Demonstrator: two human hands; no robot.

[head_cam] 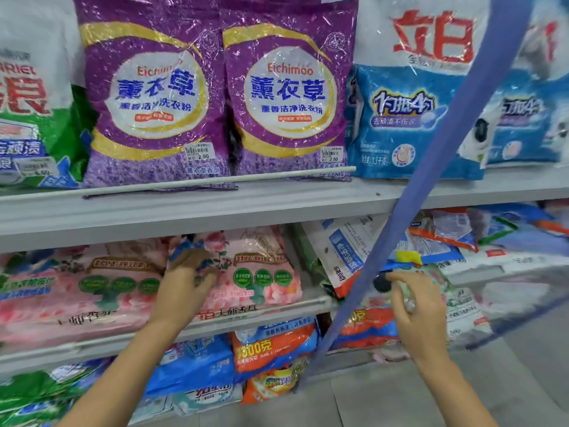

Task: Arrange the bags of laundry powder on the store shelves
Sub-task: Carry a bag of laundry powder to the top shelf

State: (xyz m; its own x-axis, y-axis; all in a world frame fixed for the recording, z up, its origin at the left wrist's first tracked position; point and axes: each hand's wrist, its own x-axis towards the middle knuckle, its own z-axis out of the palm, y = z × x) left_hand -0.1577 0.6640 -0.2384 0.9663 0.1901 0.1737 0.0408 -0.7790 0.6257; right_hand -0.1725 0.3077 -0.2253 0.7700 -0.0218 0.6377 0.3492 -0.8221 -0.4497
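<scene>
L hand (187,272), 9 o'clock: fingers curled round pink bag (261,272) top. R hand (412,306), 3 o'clock: fingers curled, can't tell grip.

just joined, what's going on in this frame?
A person is stocking laundry powder. The left hand grips the top of a pink floral bag on the middle shelf, next to another pink one. The right hand pinches a pale bag in front of a jumbled pile further right. The purple bags on the shelf above stand upright side by side.
</scene>
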